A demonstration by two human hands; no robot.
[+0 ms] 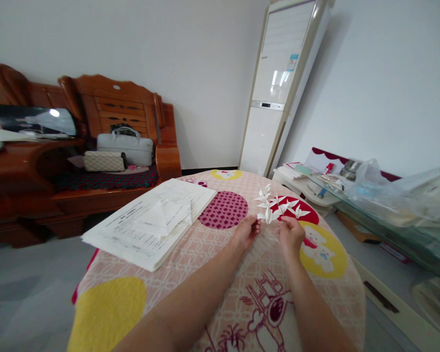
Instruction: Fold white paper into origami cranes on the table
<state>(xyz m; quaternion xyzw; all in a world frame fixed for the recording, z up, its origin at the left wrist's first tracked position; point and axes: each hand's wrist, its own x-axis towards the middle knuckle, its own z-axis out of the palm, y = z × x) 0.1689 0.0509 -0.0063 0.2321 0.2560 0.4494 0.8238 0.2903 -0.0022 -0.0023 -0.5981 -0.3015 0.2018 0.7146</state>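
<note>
My left hand [246,231] and my right hand [291,233] are held together over the round table [139,303], fingers pinched on a small white folded paper crane [268,216] between them. Just beyond my hands, several finished white paper cranes [278,201] lie on the patterned tablecloth over a red circle. A thick stack of white printed paper sheets [150,220] lies to the left of my hands, with a loose folded sheet on top.
A carved wooden bench [106,146] with a grey bag [126,146] and a quilted pouch [103,161] stands at the left. A tall white air conditioner [278,88] stands in the corner. A glass-topped stand [388,215] with clutter and plastic bags is at the right.
</note>
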